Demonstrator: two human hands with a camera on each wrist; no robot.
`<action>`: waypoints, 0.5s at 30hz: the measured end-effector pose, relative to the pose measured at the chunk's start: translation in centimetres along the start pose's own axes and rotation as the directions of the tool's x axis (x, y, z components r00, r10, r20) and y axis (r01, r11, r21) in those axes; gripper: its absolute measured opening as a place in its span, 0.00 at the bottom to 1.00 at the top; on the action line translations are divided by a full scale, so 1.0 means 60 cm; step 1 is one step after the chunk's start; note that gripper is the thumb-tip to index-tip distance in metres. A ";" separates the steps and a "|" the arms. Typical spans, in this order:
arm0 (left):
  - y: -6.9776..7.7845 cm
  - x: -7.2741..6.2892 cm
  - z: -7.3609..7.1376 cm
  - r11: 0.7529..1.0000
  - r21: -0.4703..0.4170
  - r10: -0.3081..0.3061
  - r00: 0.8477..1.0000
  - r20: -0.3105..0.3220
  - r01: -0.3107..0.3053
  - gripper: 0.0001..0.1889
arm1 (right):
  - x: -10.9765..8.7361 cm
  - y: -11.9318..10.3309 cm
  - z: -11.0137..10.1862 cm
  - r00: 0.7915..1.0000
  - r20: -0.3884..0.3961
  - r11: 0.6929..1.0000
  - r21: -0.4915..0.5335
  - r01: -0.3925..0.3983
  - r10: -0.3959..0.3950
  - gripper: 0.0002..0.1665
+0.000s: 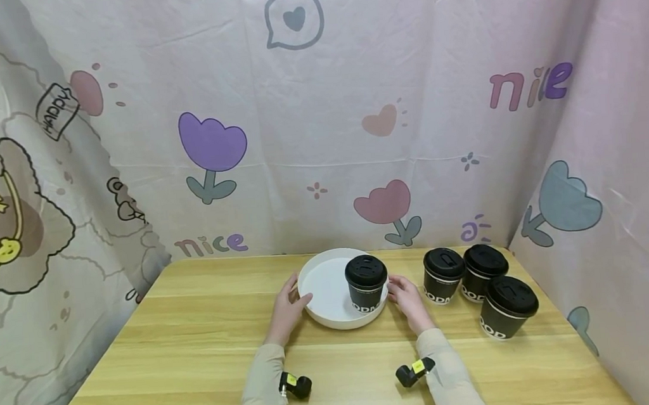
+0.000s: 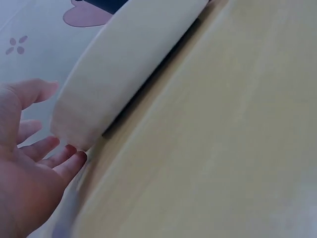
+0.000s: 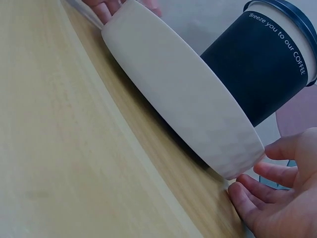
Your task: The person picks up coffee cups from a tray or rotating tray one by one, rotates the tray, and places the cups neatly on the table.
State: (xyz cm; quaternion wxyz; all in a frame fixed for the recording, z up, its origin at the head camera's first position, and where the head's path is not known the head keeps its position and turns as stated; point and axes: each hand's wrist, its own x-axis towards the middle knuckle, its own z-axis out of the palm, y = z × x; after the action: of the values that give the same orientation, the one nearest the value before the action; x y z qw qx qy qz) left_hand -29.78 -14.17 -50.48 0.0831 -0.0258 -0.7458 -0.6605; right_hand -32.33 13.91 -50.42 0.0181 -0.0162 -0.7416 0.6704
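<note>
A round white tray [image 1: 322, 291] with a low raised rim is at the far middle of the table, in the head view. A black lidded paper coffee cup [image 1: 367, 283] stands upright inside it, right of centre. My left hand [image 1: 285, 310] grips the tray's left edge, thumb over the rim and fingertips [image 2: 77, 161] at the lower edge. On the opposite side my right hand [image 1: 408, 297] holds the rim between thumb and fingers [image 3: 247, 191]. A dark line runs under the tray's wall in both wrist views; I cannot tell whether it is raised.
Three more black lidded coffee cups stand on the right of the wooden table [image 1: 199, 352]: a left one [image 1: 442, 276], a rear one [image 1: 481, 273] and a front one [image 1: 507, 307]. A printed curtain [image 1: 296, 135] hangs behind the table's far edge and along both sides.
</note>
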 end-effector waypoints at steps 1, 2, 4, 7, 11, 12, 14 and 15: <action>-0.002 0.000 0.000 1.000 -0.010 -0.002 1.000 0.005 0.002 0.38 | 0.000 0.000 0.001 1.000 0.000 1.000 0.000 0.000 0.000 0.23; -0.002 -0.001 0.000 1.000 -0.019 0.000 1.000 0.010 0.000 0.38 | 0.001 0.000 0.001 1.000 0.001 1.000 0.000 0.000 0.000 0.23; 0.001 -0.004 -0.001 1.000 -0.029 -0.003 1.000 0.019 0.003 0.38 | 0.001 0.000 0.002 1.000 0.001 1.000 0.001 -0.003 0.003 0.23; 0.020 -0.015 -0.003 0.999 -0.034 -0.015 0.999 0.032 0.016 0.37 | 0.002 -0.002 0.002 1.000 -0.001 1.000 0.000 -0.005 0.005 0.23; 0.048 -0.031 -0.005 1.000 0.005 -0.018 0.999 0.048 0.018 0.34 | 0.000 -0.010 -0.002 1.000 0.001 1.000 -0.005 0.003 -0.003 0.24; 0.051 -0.033 -0.005 1.000 0.010 -0.024 0.998 0.050 0.024 0.34 | 0.000 -0.014 -0.004 1.000 -0.001 1.000 -0.008 0.004 -0.004 0.24; 0.045 -0.030 -0.004 0.999 0.018 -0.037 0.998 0.047 0.036 0.33 | -0.002 -0.021 -0.010 1.000 0.001 1.000 -0.014 0.021 -0.021 0.24; 0.038 -0.026 -0.003 0.999 0.016 -0.042 0.998 0.046 0.041 0.33 | -0.002 -0.026 -0.012 0.999 0.003 0.999 -0.019 0.032 -0.032 0.25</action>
State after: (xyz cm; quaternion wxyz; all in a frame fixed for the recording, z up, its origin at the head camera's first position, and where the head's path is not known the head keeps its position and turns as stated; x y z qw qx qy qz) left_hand -27.90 -13.97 -48.48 0.0524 -0.0249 -0.7527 -0.6558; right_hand -32.17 14.48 -48.81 0.0278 -0.0034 -0.7480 0.6631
